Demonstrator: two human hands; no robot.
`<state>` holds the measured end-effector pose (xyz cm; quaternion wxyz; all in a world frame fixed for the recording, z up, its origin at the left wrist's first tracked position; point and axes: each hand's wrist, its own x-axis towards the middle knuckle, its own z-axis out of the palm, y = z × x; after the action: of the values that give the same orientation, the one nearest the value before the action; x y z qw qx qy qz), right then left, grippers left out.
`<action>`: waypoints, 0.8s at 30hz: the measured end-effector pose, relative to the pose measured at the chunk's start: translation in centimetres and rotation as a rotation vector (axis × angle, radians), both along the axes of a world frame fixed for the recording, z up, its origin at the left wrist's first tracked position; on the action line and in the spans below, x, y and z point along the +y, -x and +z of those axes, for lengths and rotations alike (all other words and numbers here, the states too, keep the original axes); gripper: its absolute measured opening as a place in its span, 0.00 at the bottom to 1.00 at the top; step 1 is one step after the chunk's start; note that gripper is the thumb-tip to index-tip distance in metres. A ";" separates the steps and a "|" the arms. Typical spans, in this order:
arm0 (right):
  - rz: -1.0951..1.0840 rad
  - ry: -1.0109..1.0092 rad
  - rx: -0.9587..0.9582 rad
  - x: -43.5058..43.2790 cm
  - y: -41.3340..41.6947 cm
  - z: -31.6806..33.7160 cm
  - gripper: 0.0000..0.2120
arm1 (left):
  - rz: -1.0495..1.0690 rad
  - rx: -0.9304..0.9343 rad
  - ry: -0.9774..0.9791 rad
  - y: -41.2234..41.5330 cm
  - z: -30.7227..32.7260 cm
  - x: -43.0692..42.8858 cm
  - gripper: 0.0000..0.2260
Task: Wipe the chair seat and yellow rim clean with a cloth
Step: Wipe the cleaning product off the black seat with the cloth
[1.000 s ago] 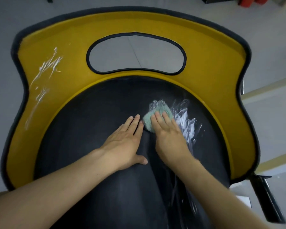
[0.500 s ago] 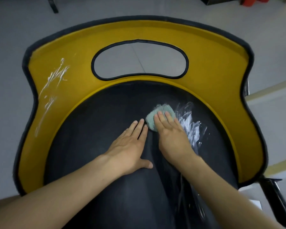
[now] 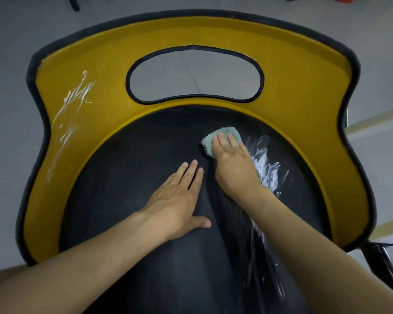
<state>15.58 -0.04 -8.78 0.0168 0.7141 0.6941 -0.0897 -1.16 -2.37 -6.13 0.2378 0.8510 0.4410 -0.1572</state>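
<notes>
Over a grey floor (image 3: 11, 69), a right hand (image 3: 234, 168) is pressing straight fingers (image 3: 221, 142) on a small soft green cloth (image 3: 227, 131), likely limp and best pinned flat, on the black chair seat (image 3: 134, 168) inside its yellow rim (image 3: 293, 87), the left hand (image 3: 177, 200) resting flat nearby.

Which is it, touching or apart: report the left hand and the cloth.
Apart. The head view shows a strip of bare black seat between the left hand and the cloth, which lies under the right hand.

Indoor room, exact kind unclear: office or workroom, perhaps. Plain grey floor (image 3: 9, 109) with a thin seam line (image 3: 192, 73). Dark furniture leg (image 3: 74, 4) at far edge. Pale strip (image 3: 377, 123) on the right.
</notes>
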 end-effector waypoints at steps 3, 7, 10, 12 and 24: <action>0.000 0.002 0.009 -3.8 0.1 0.0 0.32 | 0.001 -0.009 0.002 0.0 0.0 0.1 0.52; 0.045 0.019 0.064 -14.7 0.8 0.1 0.28 | -0.001 -0.027 0.000 0.2 -0.1 0.1 0.53; 0.057 0.045 0.069 -14.7 0.7 -0.1 0.29 | -0.003 -0.028 -0.007 0.2 -0.1 0.0 0.53; 0.069 0.026 0.044 -10.6 0.3 -0.1 0.29 | -0.002 -0.023 -0.014 0.3 0.0 0.0 0.52; 0.008 0.034 0.078 -14.9 1.1 0.7 0.28 | -0.001 0.017 0.021 -0.4 0.1 0.1 0.54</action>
<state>14.46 -14.98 -8.05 0.0023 0.7067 0.6956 -0.1292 -0.79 -2.23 -6.04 0.2429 0.8474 0.4409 -0.1692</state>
